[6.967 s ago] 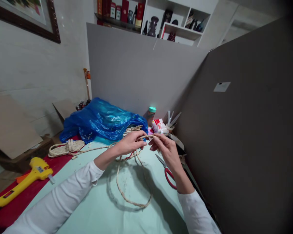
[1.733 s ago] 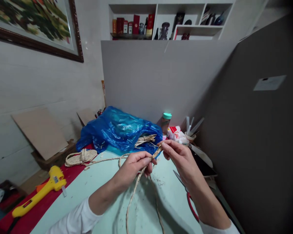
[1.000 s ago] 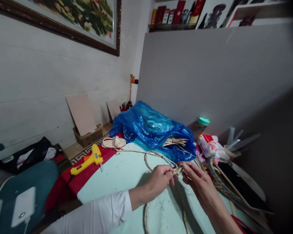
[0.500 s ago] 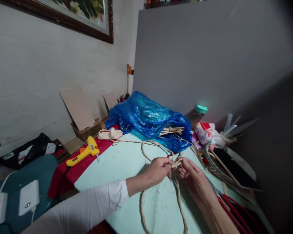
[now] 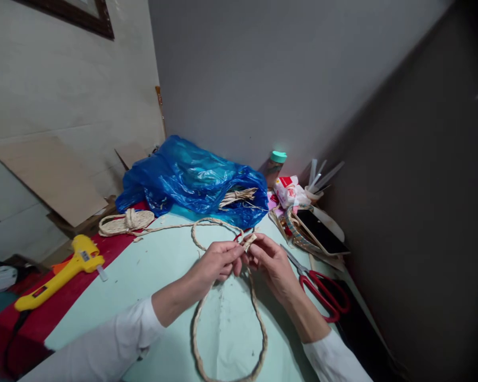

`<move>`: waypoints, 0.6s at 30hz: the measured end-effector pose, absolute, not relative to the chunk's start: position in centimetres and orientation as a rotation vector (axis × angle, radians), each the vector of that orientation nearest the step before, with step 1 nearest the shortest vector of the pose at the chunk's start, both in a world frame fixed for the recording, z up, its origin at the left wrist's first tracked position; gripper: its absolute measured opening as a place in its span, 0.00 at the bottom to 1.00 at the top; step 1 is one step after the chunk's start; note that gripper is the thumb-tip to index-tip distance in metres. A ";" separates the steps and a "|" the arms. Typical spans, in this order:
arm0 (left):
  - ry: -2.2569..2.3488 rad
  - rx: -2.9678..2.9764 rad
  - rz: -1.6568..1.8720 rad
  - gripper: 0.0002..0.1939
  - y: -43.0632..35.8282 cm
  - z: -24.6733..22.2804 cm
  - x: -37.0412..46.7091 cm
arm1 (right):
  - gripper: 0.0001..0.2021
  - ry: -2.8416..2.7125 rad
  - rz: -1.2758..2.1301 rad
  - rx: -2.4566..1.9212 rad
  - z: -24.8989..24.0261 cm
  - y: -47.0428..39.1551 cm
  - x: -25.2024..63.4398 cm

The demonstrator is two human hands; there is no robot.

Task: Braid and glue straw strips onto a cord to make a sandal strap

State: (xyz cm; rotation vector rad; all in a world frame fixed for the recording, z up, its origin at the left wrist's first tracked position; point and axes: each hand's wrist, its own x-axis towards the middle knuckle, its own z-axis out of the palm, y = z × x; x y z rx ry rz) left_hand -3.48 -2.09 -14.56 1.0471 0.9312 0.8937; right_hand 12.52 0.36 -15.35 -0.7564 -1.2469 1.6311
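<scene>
Nearest to the person, on the pale green surface (image 5: 159, 273), one long loop of beige twisted straw rope (image 5: 264, 337) hangs or lies below the hands; I cannot tell which. Above this loop, the left hand (image 5: 219, 261) and the right hand (image 5: 273, 265) are close together, and the fingers of both are pinched on a short flat part of the same rope. A smaller curl of it is lying just beyond them, beside a thin red piece.

To the right of the right hand there are scissors with red handles (image 5: 322, 292), and behind them a black flat device with a light edge (image 5: 321, 231). On the left side, a yellow glue gun (image 5: 61, 276) lies on dark red cloth (image 5: 115, 249). Farther, a sole-shaped woven straw piece (image 5: 123, 223) is near a crumpled blue plastic bag (image 5: 183, 170), in whose opening one sees a bundle of dry straw (image 5: 239, 197). To the right of the bag stand a jar with turquoise lid (image 5: 278, 159), a white and red soft packet (image 5: 289, 192) and a small cup with translucent sticks (image 5: 314, 195). The large grey panel (image 5: 242, 79) rises behind.
</scene>
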 end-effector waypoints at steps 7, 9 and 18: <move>0.866 0.979 0.875 0.18 -2.4 -14.1 -3.5 | 0.09 -1.335 1.531 -0.753 -15.3 0.5 12.7; 0.905 0.986 0.912 0.16 -2.4 -14.2 -3.4 | 0.08 -1.396 1.453 -0.779 -15.1 0.4 12.8; 1.151 1.313 1.035 0.10 -3.2 -14.0 -2.7 | 0.04 -1.522 1.144 -1.002 -14.7 0.0 12.5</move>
